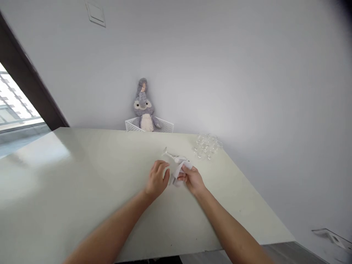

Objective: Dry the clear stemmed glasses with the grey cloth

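Observation:
My right hand [194, 179] pinches a white cloth [178, 170] between thumb and fingers. Against the cloth is the bowl of a clear stemmed glass [171, 156], tilted on its side with its foot toward the upper left. The cloth and fingers hide part of the bowl, and the glass seems to be held through the cloth. My left hand [158, 178] hovers just left of the cloth, fingers curved and apart from the thumb, with nothing in it.
Several clear glasses [206, 146] stand grouped near the back right edge of the pale table [96, 176]. Behind the table's far edge, a grey plush toy [144, 110] sits in a white perforated basket [167, 127] by the wall. A window is at the left.

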### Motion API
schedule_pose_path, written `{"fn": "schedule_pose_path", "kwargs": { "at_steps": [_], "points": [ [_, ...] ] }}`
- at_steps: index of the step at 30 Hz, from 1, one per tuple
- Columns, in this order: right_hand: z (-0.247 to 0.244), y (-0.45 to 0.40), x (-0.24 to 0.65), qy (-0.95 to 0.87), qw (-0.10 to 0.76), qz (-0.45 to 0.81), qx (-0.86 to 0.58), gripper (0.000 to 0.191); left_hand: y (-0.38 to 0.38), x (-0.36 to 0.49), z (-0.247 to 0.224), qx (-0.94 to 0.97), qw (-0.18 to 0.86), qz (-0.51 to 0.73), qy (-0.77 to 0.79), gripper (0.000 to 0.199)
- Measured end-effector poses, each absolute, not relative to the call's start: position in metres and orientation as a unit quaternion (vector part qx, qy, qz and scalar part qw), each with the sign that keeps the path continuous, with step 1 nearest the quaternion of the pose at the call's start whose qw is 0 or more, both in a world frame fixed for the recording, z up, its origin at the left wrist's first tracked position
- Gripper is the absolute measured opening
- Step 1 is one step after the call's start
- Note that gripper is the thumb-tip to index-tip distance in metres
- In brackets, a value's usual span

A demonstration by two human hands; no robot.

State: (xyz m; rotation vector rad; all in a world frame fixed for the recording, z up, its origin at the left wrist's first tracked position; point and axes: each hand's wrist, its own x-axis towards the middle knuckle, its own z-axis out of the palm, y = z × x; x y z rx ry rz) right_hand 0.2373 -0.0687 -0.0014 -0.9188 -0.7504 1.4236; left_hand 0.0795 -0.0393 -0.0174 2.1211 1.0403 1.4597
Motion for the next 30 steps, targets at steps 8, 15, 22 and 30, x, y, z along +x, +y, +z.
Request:
{"fn": "schedule_pose_path", "kwargs": {
  "at_steps": [8, 15, 22, 30],
  "points": [
    [-0.017, -0.072, 0.225, -0.286, 0.563, 0.708, -0.316, 0.024, -0.028, 0.081, -0.014, 0.379, 0.728, 0.525, 0.223, 0.035],
    [-0.015, -0.083, 0.215, -0.432, 0.498, 0.633, -0.406, 0.024, -0.028, 0.076, -0.013, 0.342, 0.753, 0.502, 0.252, 0.020],
    [-0.014, -0.085, 0.222, -0.572, 0.477, 0.456, -0.487, 0.021, -0.030, 0.080, -0.012, 0.350, 0.754, 0.454, 0.321, 0.026],
    [-0.006, -0.078, 0.223, -0.299, 0.590, 0.681, -0.315, 0.022, -0.035, 0.079, -0.004, 0.428, 0.718, 0.502, 0.223, 0.021]
  ]
}}
